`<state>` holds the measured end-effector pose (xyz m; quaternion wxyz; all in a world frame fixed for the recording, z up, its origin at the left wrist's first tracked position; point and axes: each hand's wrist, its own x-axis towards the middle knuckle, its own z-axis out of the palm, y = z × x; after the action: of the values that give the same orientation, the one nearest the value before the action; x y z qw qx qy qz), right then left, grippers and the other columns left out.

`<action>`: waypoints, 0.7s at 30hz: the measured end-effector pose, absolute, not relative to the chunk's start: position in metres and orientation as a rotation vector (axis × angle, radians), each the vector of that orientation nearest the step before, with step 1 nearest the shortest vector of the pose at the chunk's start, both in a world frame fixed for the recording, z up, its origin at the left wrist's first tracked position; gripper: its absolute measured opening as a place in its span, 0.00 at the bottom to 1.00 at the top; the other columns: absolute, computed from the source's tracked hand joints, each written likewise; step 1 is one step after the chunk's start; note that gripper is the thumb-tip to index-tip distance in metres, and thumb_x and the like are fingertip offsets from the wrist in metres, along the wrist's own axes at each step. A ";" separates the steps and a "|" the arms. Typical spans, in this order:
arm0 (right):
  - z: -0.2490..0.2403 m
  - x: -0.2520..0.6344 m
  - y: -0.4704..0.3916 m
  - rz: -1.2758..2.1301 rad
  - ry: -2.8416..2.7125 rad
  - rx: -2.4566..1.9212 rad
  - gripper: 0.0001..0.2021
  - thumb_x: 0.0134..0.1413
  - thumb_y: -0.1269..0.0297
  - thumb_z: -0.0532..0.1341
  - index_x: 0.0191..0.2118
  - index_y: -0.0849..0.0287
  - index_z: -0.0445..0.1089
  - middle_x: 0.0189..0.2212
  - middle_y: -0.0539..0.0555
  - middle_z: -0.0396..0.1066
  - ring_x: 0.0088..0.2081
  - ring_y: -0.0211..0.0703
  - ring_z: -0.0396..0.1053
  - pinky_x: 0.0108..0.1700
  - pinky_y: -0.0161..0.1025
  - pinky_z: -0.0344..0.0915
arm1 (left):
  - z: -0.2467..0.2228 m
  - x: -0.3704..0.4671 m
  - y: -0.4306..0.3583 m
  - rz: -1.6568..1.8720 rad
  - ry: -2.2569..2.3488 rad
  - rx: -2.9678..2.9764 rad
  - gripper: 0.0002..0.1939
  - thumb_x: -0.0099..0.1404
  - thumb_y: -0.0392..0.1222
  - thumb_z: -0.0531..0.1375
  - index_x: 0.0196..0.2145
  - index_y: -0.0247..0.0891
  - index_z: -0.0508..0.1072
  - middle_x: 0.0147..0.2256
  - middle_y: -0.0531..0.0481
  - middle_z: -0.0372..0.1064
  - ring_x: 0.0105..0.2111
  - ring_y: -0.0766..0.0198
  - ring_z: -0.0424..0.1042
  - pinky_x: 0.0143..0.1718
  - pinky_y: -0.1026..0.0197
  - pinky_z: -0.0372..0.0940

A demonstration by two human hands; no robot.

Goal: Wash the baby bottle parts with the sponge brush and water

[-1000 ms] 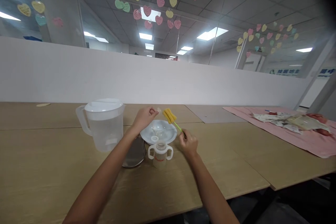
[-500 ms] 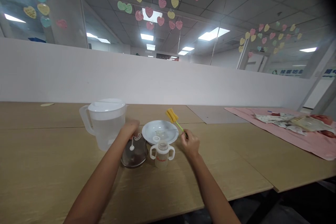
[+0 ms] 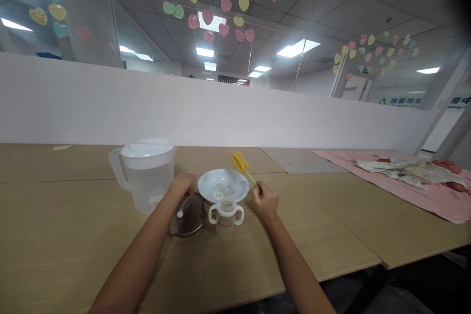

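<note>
My right hand (image 3: 266,202) is closed around the green handle of a bottle brush (image 3: 240,162), its yellow sponge head pointing up and away. My left hand (image 3: 185,185) has its fingers closed over the far side of a dark round tray (image 3: 189,221). From under those fingers hangs a thin white straw with a round end (image 3: 179,214); the fingertips are partly hidden. Between my hands, a baby bottle (image 3: 225,218) with two white handles stands upright, its top open. Behind it a white bowl (image 3: 209,181) holds a clear piece and a small white ring.
A lidded plastic pitcher (image 3: 149,176) with water stands left of my left hand. At the right, a pink cloth (image 3: 342,164) carries a doll-like figure and patterned fabric. A low white wall (image 3: 221,117) runs behind the wooden table (image 3: 324,225).
The left hand has taken up the white straw piece; its round end shifted left and its ring is now hidden under the fingers. The right hand with the brush has barely moved.
</note>
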<state>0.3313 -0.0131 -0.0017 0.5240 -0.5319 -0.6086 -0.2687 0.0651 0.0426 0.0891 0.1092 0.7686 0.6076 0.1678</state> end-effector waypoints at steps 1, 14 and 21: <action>-0.002 0.331 -0.013 -0.642 -1.454 -1.273 0.11 0.51 0.66 0.50 0.30 0.62 0.69 0.20 0.51 0.68 0.21 0.35 0.63 0.25 0.31 0.55 | 0.093 0.066 0.041 0.447 1.816 2.276 0.09 0.31 0.34 0.66 0.10 0.36 0.67 0.12 0.45 0.65 0.24 0.49 0.71 0.30 0.52 0.64; -0.004 0.334 -0.012 -0.614 -1.433 -1.315 0.11 0.51 0.65 0.50 0.31 0.61 0.69 0.21 0.51 0.69 0.21 0.35 0.64 0.24 0.31 0.55 | 0.062 0.151 0.032 0.526 1.438 2.618 0.17 0.46 0.43 0.63 0.35 0.33 0.74 0.37 0.37 0.72 0.41 0.48 0.68 0.41 0.56 0.59; -0.004 0.333 -0.012 -0.592 -1.431 -1.336 0.12 0.51 0.64 0.50 0.30 0.61 0.69 0.20 0.51 0.69 0.21 0.35 0.64 0.24 0.31 0.54 | 0.088 0.133 0.035 0.641 1.297 2.542 0.19 0.51 0.40 0.60 0.43 0.37 0.71 0.43 0.44 0.70 0.40 0.58 0.69 0.41 0.62 0.61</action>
<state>0.3328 -0.0121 -0.0038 0.5212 -0.5576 -0.5971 -0.2469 0.1326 0.0348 0.0878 0.1082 0.8640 0.4409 0.2178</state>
